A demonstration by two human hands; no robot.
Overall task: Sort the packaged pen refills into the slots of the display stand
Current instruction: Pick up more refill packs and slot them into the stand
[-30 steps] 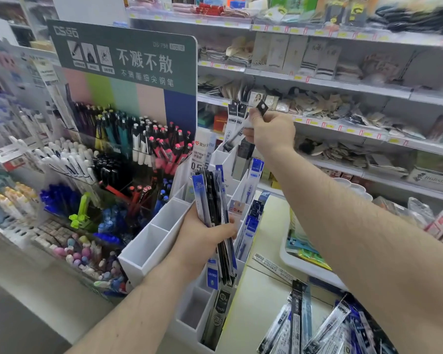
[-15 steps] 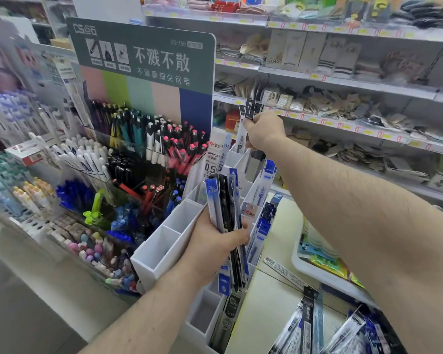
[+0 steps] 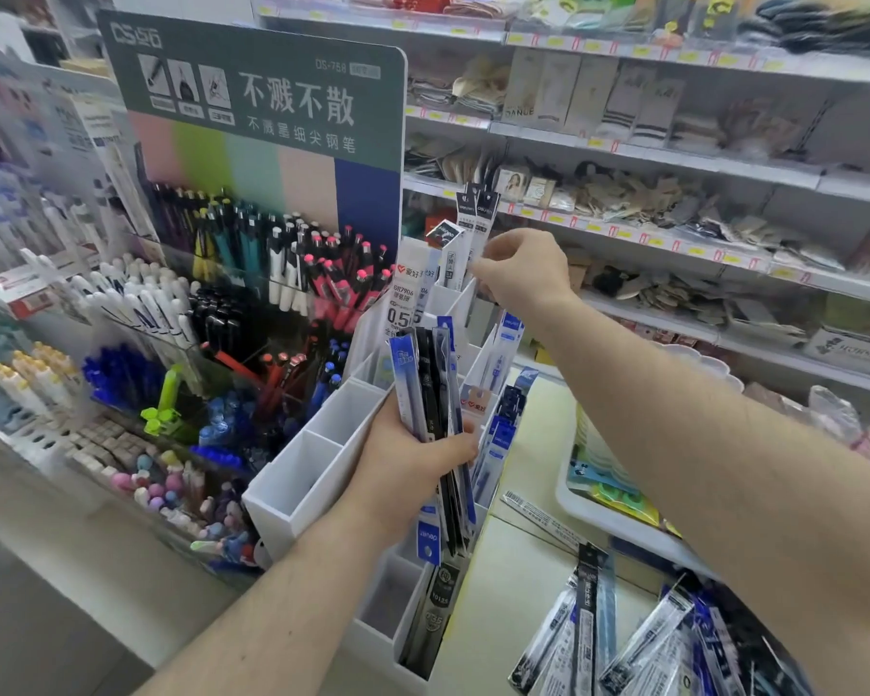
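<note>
White plastic forms the stepped display stand [image 3: 317, 474], whose open slots climb toward the back so that each row of packets stands clear of the row in front. The left hand [image 3: 413, 459] grasps a fanned bundle of refill packets [image 3: 430, 394] upright just in front of the stand's middle rows, probably kept there as a ready supply with the printed headers showing, so the sorts can be told apart. The right hand [image 3: 523, 273] reaches to the stand's top rear slot, its fingers loosely curled beside the tall packets [image 3: 475, 228] standing there; whether it pinches one or only touches it cannot be told. Further packets already fill slots along the stand's right side, while several compartments on its left stand bare. To the right of the stand's foot, loose packets [image 3: 639, 640] lie scattered on a pale counter [image 3: 518, 585], seemingly awaiting sorting. Left of the stand, racks of pens [image 3: 282, 253] sit under a green sign [image 3: 257, 92]; behind it run shop shelves [image 3: 649, 158] of small goods.
</note>
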